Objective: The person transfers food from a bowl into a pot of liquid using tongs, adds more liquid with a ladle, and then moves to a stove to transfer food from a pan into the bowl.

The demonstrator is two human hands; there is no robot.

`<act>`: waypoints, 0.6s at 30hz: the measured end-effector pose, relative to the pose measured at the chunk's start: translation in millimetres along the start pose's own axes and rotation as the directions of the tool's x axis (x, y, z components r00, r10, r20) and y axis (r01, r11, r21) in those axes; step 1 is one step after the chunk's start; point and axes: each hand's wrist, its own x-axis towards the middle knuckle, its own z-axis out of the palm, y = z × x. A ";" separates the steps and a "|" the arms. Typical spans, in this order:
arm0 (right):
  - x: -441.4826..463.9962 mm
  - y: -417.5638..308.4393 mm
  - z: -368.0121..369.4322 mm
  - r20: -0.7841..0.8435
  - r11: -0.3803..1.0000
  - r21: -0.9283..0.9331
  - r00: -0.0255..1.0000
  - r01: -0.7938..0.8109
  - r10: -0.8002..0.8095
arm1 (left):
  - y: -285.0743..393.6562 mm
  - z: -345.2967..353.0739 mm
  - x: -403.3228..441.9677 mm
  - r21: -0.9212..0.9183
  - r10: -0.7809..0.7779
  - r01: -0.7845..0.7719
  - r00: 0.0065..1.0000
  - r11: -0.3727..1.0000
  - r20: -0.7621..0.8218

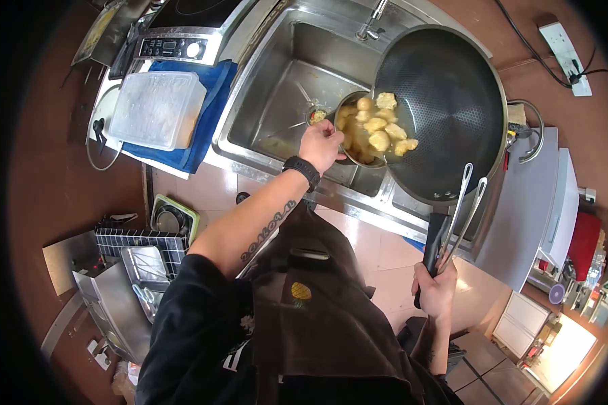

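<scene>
My left hand (323,145) is closed at the near-left rim of a round metal bowl (366,162) over the sink (253,138). Yellowish chunks of food (380,128) and brown liquid lie in the bowl and across the edge of a large black wok (446,88), which is tilted against the bowl. My right hand (436,287) is wrapped round the wok's black handle (436,236) and also holds metal tongs (467,202), their ends pointing toward the wok. Food scraps (317,116) sit at the sink drain.
A faucet (370,30) stands behind the sink. To the left, a lidded plastic container (157,111) rests on a blue cloth (213,101), near a cooker with a control panel (175,47). A power strip (564,57) is at upper right, a grey cabinet (530,196) below it.
</scene>
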 end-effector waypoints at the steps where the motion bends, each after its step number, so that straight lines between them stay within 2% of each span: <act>1: -0.6 -0.7 1.0 -0.025 0.997 -0.076 0.999 0.018 -0.020 | -0.4 -1.9 -0.5 -0.008 0.004 -0.004 1.000 1.000 0.006; 2: -1.5 -2.9 1.9 -0.022 0.996 -0.081 0.999 0.023 -0.024 | -0.5 -4.3 -0.8 -0.018 0.009 -0.009 1.000 1.000 0.011; 4: -6.3 -8.0 4.0 -0.062 0.965 -0.254 0.995 0.056 -0.074 | 2.4 -12.1 -5.4 -0.065 0.001 -0.001 1.000 0.998 0.002; 5: -7.9 -6.5 3.9 -0.057 0.964 -0.259 0.995 0.062 -0.079 | 4.6 -16.4 -8.2 -0.107 -0.007 0.007 1.000 0.994 -0.002; 7: -12.2 0.4 3.9 -0.080 0.907 -0.385 0.973 0.169 -0.216 | 2.4 -29.2 -12.2 -0.147 0.012 -0.015 1.000 0.989 -0.019; 11: -19.6 -7.4 18.4 -0.076 0.862 -0.459 0.958 0.214 -0.278 | 4.0 -60.8 -17.8 -0.225 0.027 -0.037 0.999 0.974 -0.046; 13: -20.8 -15.5 30.9 -0.018 0.796 -0.531 0.935 0.291 -0.354 | 7.6 -77.1 -29.3 -0.240 0.030 -0.042 0.998 0.970 -0.055; 17: -31.3 -29.7 62.7 0.000 0.858 -0.444 0.957 0.260 -0.290 | 36.8 -117.2 -44.4 -0.251 0.062 -0.075 0.996 0.965 -0.057; 18: -29.5 -37.0 75.8 0.007 0.918 -0.319 0.969 0.235 -0.245 | 42.1 -130.6 -49.0 -0.260 0.048 -0.063 0.997 0.963 -0.063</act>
